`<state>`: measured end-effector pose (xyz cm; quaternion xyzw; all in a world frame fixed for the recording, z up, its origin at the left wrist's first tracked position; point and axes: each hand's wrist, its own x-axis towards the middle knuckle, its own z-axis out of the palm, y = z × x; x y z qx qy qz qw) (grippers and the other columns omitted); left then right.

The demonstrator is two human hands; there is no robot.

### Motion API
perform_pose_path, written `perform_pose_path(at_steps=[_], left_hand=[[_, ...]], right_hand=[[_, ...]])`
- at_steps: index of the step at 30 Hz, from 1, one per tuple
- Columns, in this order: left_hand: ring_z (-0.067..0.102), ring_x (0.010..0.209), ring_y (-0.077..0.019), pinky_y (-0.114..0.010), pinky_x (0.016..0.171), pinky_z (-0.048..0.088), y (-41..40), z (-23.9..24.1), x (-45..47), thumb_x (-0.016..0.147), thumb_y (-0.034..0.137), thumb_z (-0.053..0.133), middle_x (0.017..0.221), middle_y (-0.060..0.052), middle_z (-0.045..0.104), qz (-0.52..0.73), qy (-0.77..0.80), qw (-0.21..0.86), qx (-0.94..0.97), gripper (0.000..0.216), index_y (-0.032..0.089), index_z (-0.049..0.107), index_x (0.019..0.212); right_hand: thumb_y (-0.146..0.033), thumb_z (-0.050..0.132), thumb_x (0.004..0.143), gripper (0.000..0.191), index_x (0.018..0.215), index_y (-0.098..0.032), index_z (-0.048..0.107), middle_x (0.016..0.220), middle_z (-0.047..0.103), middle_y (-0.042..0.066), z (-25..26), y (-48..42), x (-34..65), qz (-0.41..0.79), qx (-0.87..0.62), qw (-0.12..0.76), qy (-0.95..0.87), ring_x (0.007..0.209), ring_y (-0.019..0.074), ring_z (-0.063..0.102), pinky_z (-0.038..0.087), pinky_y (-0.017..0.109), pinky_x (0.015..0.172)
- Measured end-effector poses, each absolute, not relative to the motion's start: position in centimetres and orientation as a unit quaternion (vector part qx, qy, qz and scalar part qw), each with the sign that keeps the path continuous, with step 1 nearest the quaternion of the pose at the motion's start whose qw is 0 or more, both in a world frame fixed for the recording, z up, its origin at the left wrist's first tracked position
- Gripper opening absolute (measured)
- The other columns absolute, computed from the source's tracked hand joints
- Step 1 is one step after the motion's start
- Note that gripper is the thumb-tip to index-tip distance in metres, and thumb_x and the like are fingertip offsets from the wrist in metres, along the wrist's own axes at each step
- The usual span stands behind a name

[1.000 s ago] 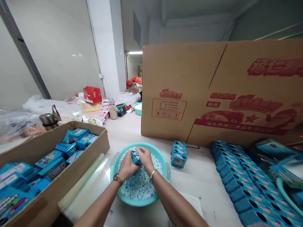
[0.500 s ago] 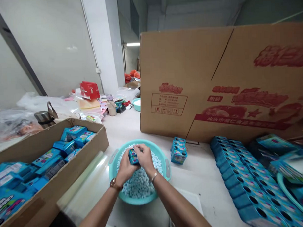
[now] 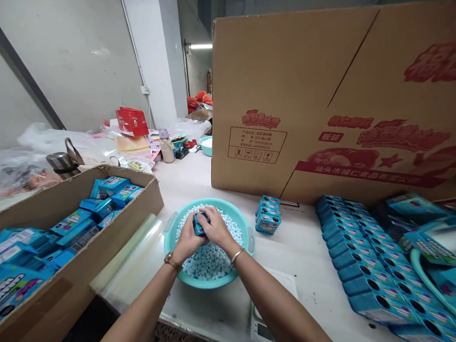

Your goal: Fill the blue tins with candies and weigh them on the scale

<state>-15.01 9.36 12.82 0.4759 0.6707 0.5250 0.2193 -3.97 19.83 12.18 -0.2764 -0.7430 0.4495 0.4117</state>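
Note:
Both my hands meet over a teal plastic basin full of small pale blue candies. My left hand and my right hand are closed together around one small blue box, held just above the candies. A short stack of the same small blue boxes stands on the table right of the basin. A long row of open blue boxes lies further right.
A cardboard tray of filled blue boxes sits at the left. A big brown carton stands behind the basin. A scale lies near the table's front edge. Clutter, a metal flask and a red box are at the back left.
My hands have stayed on the small blue box over the basin, turning it a little. The camera has tilted down, so everything sits slightly higher in view.

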Motion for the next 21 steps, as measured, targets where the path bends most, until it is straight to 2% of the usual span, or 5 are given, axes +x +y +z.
perform_pose_path(at_steps=[3,11,16,18,21], left_hand=[[0.063,0.105,-0.0278,-0.044,0.094,0.05,8.8,12.9,-14.8,0.055,0.018,0.08,0.115,-0.007,0.064,0.545,0.653,0.267,0.452,0.075,0.017,0.05,0.123],[0.066,0.1,-0.0254,-0.037,0.087,0.052,8.0,14.3,-13.2,0.049,0.011,0.081,0.11,-0.005,0.067,0.633,0.554,0.43,0.329,0.084,0.019,0.048,0.126],[0.065,0.101,-0.0254,-0.035,0.085,0.053,8.1,14.2,-13.0,0.051,0.009,0.079,0.113,-0.006,0.067,0.647,0.526,0.45,0.32,0.086,0.021,0.047,0.129],[0.065,0.102,-0.0261,-0.036,0.085,0.053,7.6,14.0,-13.2,0.052,0.009,0.079,0.115,-0.006,0.066,0.639,0.528,0.448,0.335,0.087,0.022,0.046,0.132],[0.064,0.108,-0.0272,-0.038,0.093,0.052,5.9,14.0,-14.1,0.055,0.013,0.082,0.121,-0.007,0.064,0.609,0.553,0.432,0.37,0.09,0.024,0.043,0.135]], right_hand=[[-0.046,0.06,0.085,0.036,0.106,-0.02,0.071,0.115,0.068,0.01,12.3,20.8,-3.4,0.499,-0.3,0.397,-0.71,0.113,0.0259,0.058,0.038,0.041,0.104],[-0.069,0.041,0.088,0.061,0.109,-0.019,0.07,0.112,0.071,0.009,13.6,19.3,-3.0,0.681,-0.291,0.391,-0.547,0.108,0.0245,0.063,0.048,0.036,0.093],[-0.065,0.047,0.088,0.055,0.116,-0.022,0.069,0.118,0.069,0.007,14.7,17.6,-3.3,0.656,-0.29,0.445,-0.537,0.116,0.0248,0.058,0.044,0.037,0.1],[-0.063,0.046,0.089,0.053,0.117,-0.023,0.068,0.119,0.068,0.007,14.5,17.9,-2.9,0.669,-0.268,0.406,-0.562,0.116,0.0248,0.058,0.044,0.038,0.099],[-0.064,0.033,0.093,0.062,0.127,-0.022,0.061,0.119,0.068,0.01,13.2,19.6,-1.2,0.664,-0.296,0.353,-0.589,0.111,0.0262,0.061,0.047,0.041,0.094]])
